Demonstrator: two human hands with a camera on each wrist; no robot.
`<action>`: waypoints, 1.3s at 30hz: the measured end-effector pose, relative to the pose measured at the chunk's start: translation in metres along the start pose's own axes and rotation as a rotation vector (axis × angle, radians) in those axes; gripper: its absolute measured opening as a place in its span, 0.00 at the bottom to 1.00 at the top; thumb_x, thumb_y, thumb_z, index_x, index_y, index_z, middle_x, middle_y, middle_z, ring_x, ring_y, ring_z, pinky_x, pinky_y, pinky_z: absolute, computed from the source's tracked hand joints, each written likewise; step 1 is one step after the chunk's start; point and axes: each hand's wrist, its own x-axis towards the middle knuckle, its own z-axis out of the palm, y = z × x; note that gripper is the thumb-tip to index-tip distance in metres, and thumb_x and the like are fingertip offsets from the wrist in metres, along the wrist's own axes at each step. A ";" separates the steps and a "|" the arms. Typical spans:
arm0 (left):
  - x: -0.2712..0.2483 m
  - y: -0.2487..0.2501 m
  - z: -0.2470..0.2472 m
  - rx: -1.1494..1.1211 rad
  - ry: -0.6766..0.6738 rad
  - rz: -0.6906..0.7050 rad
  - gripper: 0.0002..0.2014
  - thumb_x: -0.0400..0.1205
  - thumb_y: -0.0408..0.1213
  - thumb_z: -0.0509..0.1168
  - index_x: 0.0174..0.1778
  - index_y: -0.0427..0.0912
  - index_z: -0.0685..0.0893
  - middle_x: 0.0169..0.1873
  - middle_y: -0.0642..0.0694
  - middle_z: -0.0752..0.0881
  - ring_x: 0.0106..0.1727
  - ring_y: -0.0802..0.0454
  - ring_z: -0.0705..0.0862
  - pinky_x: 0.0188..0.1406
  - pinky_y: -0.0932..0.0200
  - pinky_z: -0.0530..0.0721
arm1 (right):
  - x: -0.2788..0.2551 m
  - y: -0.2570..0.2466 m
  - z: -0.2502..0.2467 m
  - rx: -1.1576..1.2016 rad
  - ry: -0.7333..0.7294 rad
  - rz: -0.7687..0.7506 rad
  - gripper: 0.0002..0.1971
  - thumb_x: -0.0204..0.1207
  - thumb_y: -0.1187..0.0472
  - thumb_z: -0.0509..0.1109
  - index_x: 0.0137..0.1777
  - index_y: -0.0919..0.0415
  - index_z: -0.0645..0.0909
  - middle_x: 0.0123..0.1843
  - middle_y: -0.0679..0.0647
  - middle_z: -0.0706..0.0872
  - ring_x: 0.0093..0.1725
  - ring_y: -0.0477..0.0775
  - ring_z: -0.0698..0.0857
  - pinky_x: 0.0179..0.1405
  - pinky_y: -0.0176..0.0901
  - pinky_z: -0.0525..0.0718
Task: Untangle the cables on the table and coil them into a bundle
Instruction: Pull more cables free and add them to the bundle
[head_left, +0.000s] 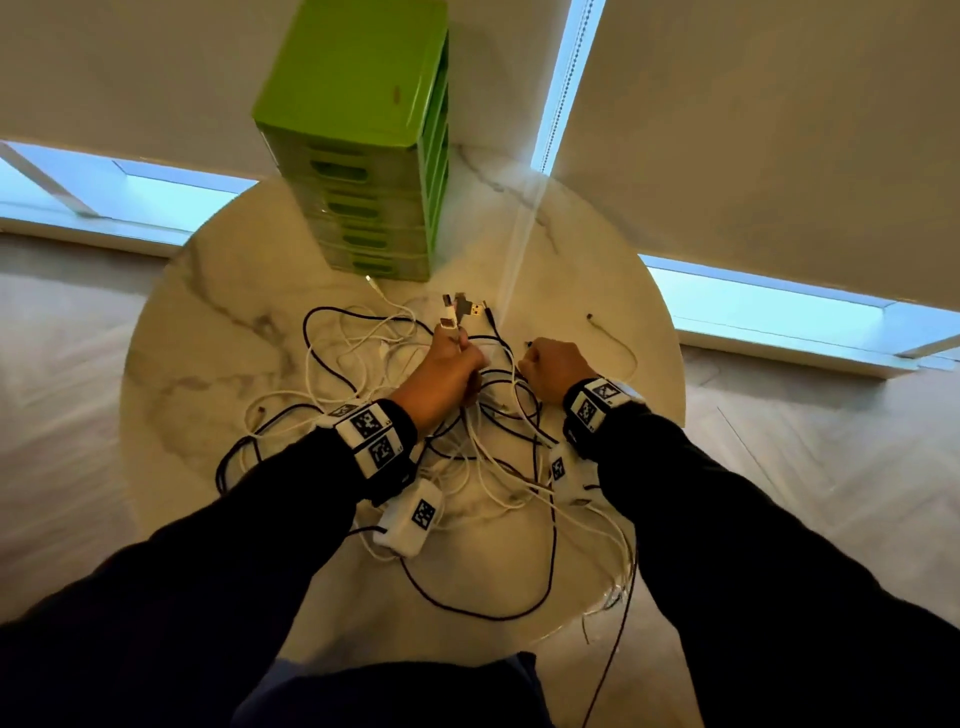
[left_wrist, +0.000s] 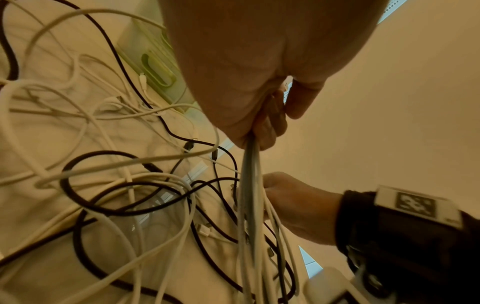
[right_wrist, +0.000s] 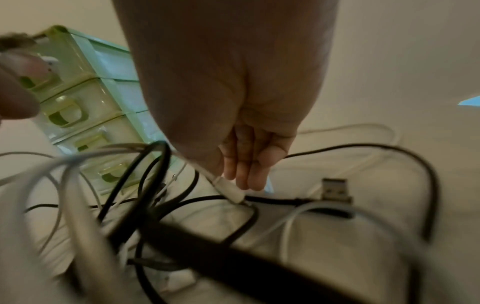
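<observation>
1. the left hand (head_left: 448, 370) is raised a little over the table (head_left: 208, 312), fingers curled tight round a bunch of cables (left_wrist: 250, 185); their plugs (head_left: 462, 307) fan out past the thumb, and the strands hang from the fist down into the heap.
2. the right hand (head_left: 557, 366) sits just beside it, low over the heap, fingers curled in. in the right wrist view a white plug (right_wrist: 232, 192) pokes out below the fingertips (right_wrist: 249, 176), held between thumb and fingers.
3. the hands are close, not touching.
4. the rest of the tangle (head_left: 467, 467), white and black leads looped over each other, lies spread on the round marble table under and around both wrists, with one black loop (head_left: 478, 608) reaching the near edge and a strand dropping over the rim at the right.
5. a black usb plug (right_wrist: 335, 190) lies on the table just past the right hand.
6. a short lead (head_left: 615, 343) lies apart to the right.
7. a green drawer unit (head_left: 363, 145) stands at the far side, a white plug (head_left: 372, 283) touching or nearly touching its base.
</observation>
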 end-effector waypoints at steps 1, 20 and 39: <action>-0.001 -0.001 -0.001 0.003 -0.004 -0.002 0.14 0.84 0.27 0.58 0.40 0.46 0.61 0.21 0.54 0.67 0.21 0.57 0.65 0.22 0.61 0.66 | 0.005 -0.005 0.002 -0.012 -0.010 0.010 0.13 0.80 0.52 0.67 0.54 0.61 0.83 0.57 0.63 0.87 0.56 0.67 0.85 0.54 0.53 0.85; -0.031 -0.004 -0.015 0.008 0.017 0.046 0.10 0.82 0.28 0.60 0.46 0.46 0.66 0.31 0.49 0.68 0.29 0.56 0.66 0.29 0.59 0.67 | -0.007 -0.008 -0.013 -0.119 -0.101 -0.125 0.04 0.80 0.57 0.64 0.47 0.56 0.72 0.45 0.62 0.83 0.42 0.63 0.81 0.40 0.48 0.76; -0.055 0.009 -0.026 -0.512 0.133 0.004 0.13 0.84 0.23 0.61 0.44 0.49 0.74 0.24 0.56 0.73 0.24 0.59 0.65 0.25 0.64 0.62 | -0.112 -0.081 -0.011 0.672 0.323 -0.186 0.02 0.85 0.61 0.59 0.51 0.53 0.71 0.41 0.48 0.92 0.35 0.40 0.85 0.45 0.54 0.83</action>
